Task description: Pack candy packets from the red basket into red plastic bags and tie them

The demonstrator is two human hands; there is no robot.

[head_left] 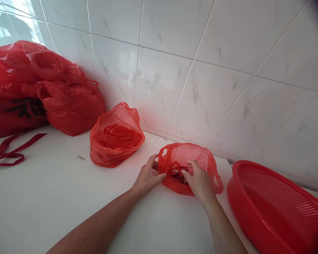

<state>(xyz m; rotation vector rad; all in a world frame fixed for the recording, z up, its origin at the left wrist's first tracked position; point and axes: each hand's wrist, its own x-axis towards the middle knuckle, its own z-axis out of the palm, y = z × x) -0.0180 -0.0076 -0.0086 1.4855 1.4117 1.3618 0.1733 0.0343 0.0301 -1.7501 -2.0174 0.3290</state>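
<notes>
A thin red plastic bag [212, 165] sits with its mouth open on the white surface, near the tiled wall. My left hand [147, 178] grips the left edge of this bag between thumb and fingers. Over the bag's mouth, my right hand [200, 181] reaches inside from the right, its thumb and forefinger apart. Small red wrapped packets [175, 169] show in the bag, just left of my right thumb. The tips of some right fingers and the bag's lower contents are hidden.
Left of my hands stands another open red bag [116, 155] with crumpled red plastic inside. Large, full red bags [71, 109] lean at the far left, near a dark red ribbon [12, 155]. A red mesh basket [251, 208] stands at right. White tiles [164, 84] rise behind.
</notes>
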